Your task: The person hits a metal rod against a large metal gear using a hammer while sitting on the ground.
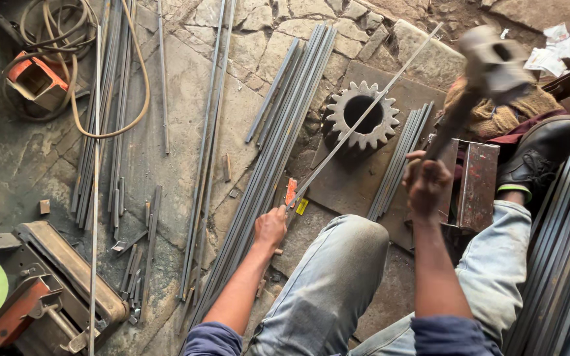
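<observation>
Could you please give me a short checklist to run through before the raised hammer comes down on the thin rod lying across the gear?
1. Left hand grips the thin rod at its near end: ok.
2. Rod rests across the top of the toothed gear: ok.
3. Right hand closed on the hammer handle: ok.
4. Hammer head raised and aimed at the gear: cannot tell, it is blurred.
5. Left fingers away from the gear: ok.
6. Boot to the right, apart from the gear: ok.
</observation>
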